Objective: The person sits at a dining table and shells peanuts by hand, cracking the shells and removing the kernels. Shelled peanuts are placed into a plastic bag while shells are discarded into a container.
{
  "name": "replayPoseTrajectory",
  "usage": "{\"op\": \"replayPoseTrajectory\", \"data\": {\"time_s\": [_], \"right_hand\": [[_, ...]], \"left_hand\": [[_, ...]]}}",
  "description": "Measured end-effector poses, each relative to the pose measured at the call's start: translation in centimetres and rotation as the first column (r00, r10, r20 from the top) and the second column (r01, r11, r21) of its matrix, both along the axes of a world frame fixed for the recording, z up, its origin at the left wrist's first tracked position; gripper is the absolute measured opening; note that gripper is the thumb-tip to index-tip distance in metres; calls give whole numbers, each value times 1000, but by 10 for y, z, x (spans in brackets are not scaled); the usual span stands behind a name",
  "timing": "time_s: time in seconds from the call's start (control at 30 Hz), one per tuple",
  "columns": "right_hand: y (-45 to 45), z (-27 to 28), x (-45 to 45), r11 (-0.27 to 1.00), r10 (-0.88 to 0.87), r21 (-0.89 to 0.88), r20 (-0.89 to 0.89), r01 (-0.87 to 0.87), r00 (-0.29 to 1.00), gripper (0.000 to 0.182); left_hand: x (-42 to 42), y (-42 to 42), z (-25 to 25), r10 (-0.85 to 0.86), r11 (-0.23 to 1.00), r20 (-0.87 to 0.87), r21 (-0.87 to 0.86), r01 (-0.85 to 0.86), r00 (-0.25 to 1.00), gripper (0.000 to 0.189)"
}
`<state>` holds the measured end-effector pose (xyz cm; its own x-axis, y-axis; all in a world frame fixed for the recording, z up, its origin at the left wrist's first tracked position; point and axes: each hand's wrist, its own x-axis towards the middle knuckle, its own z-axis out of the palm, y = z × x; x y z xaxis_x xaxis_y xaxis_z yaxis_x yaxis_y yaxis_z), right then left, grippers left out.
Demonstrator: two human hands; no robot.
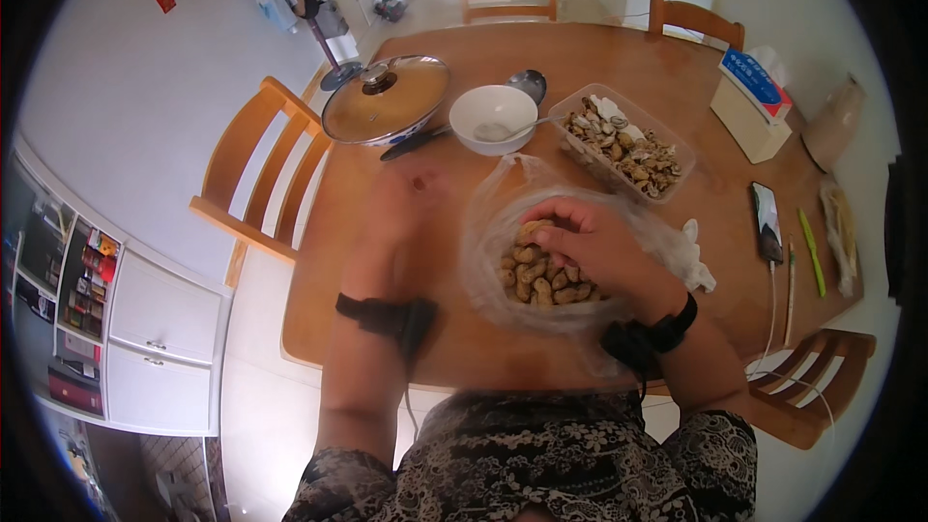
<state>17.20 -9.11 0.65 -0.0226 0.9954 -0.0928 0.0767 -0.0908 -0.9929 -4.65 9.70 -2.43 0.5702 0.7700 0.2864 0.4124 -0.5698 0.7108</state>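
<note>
My right hand (591, 235) is over a clear plastic bag (487, 261) and has a peanut in its shell (533, 230) between thumb and fingers. Below it, several unshelled peanuts (542, 283) lie heaped in the bag, whose top is spread wide. My left hand (395, 196) is smeared by motion, left of the bag and in front of the lidded pan (391, 105). A small dark spot shows near its fingertips; whether that is a gap or a held thing is unclear. Both wrists wear black straps.
Behind the bag, a plastic container (685, 159) holds shells and crumpled tissue. A white bowl (493, 105) with a spoon stands beside a ladle (533, 83) and a black handle (413, 143). At right are a tissue box (750, 116), a cabled phone (765, 221) and crumpled tissue (696, 261).
</note>
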Motion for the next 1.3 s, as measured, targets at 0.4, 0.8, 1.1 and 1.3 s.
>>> {"op": "replayPoseTrajectory", "data": {"time_s": [0.4, 0.8, 1.1, 1.3], "right_hand": [[-3, -4, 5, 998, 64, 0, -216, -65, 974, 21], [-2, -1, 8, 966, 258, 111, -357, -233, 898, 15], [-4, -2, 8, 968, -22, -232, -453, -94, 891, 27], [1, -19, 7, 924, -131, -341, -705, -172, 697, 28]], "left_hand": [[42, -74, 26, -583, 778, 294, -68, 625, 758, 22], [40, -79, 23, -383, 622, 675, -316, 716, 630, 18], [45, -90, 32, -464, 875, 375, 53, 481, 803, 30], [52, -108, 37, -515, 856, 215, 88, 509, 830, 40]]}}
